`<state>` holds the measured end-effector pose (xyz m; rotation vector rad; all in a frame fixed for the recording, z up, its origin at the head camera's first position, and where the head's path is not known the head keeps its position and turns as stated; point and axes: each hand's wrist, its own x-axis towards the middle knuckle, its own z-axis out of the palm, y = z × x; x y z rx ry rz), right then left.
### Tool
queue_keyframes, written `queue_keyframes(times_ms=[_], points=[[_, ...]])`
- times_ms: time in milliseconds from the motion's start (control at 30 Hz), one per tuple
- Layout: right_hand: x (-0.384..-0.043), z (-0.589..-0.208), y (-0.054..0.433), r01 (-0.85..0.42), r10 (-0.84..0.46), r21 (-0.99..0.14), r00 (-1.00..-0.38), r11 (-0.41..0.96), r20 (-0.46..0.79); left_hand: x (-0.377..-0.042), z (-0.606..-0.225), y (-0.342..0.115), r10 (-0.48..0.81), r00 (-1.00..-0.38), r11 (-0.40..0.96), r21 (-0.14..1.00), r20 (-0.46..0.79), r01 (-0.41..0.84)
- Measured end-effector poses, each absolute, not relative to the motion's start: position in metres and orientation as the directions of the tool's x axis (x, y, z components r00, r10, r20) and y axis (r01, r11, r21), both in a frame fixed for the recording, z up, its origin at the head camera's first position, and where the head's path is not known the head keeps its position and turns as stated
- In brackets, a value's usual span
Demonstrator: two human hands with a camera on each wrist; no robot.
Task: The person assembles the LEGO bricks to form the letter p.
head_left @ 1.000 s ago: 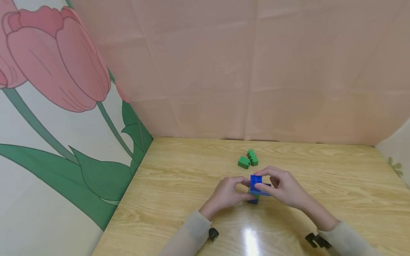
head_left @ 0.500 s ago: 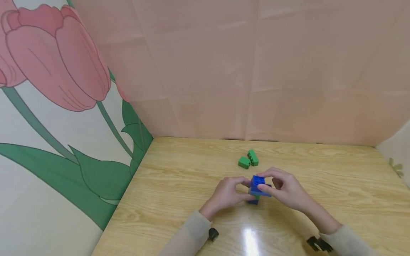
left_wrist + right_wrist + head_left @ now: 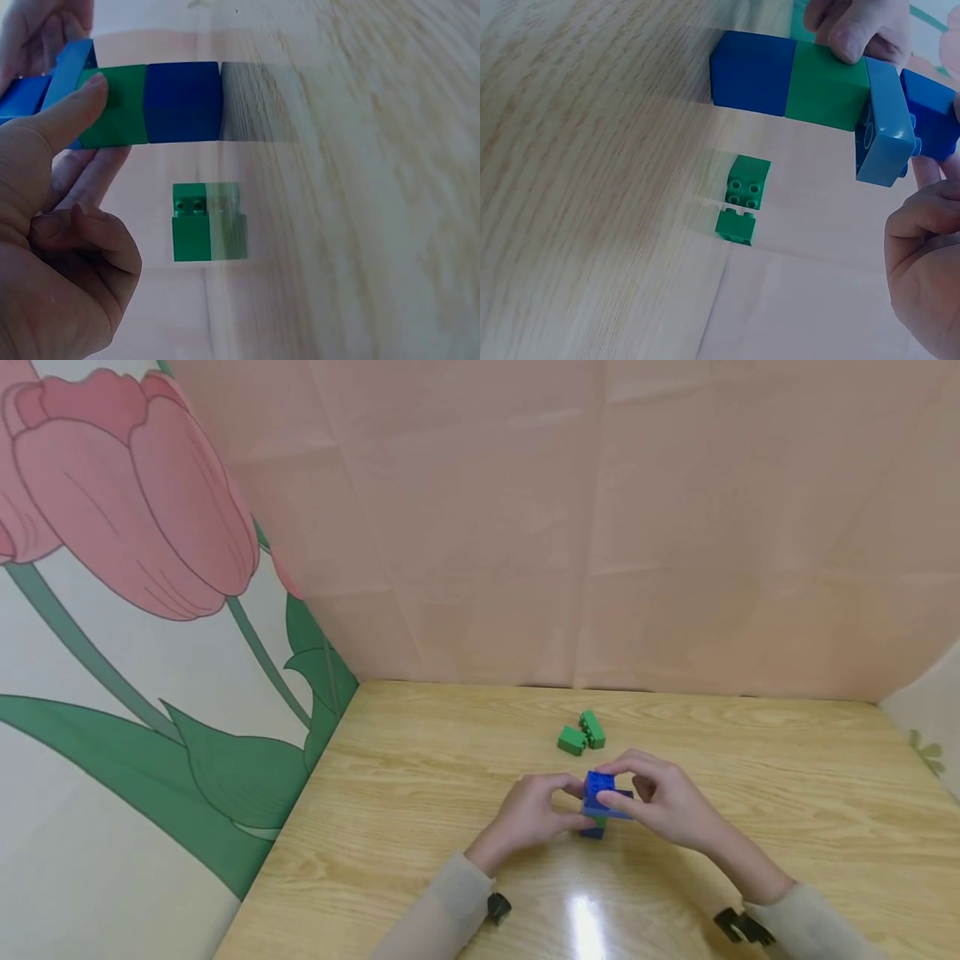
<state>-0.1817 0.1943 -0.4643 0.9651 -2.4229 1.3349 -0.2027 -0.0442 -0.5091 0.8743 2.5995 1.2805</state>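
A short stack of toy building bricks stands upright on the table between both hands. At its foot is a dark blue brick (image 3: 751, 73), with a green brick (image 3: 825, 86) on it. A longer, lighter blue brick (image 3: 889, 142) lies across the green one and overhangs to the right. My left hand (image 3: 528, 814) pinches the stack around the green brick. Between thumb and fingers, my right hand (image 3: 667, 797) holds another blue brick (image 3: 930, 112) over the left part of the longer brick. It sits slightly tilted, and studs show in a narrow gap beneath it.
Behind the stack lie two loose green bricks, one (image 3: 572, 741) beside the other (image 3: 592, 729). The wooden table (image 3: 420, 743) meets a pink cloth backdrop (image 3: 480, 568) at its far edge. A tulip-print panel (image 3: 150, 693) borders the left side.
The top blue brick in my right hand shifted a little right and tilted, then came back left. My left hand has stayed on the stack, and the loose green bricks are unmoved.
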Motion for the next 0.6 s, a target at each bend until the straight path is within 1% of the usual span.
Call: queue_keyframes(times_ms=[200,600], points=[[-0.1834,-0.4625,0.1929,-0.645,-0.455,-0.668,-0.754,0.371,0.475,-0.2034,-0.5094,-0.0427,0.55,-0.823,0.473,0.759,0.141,0.447],[-0.1865,-0.4642,0.1938,-0.638,-0.461,-0.669,-0.758,0.381,0.46,-0.2036,-0.5074,-0.0424,0.555,-0.82,0.472,0.757,0.143,0.452]])
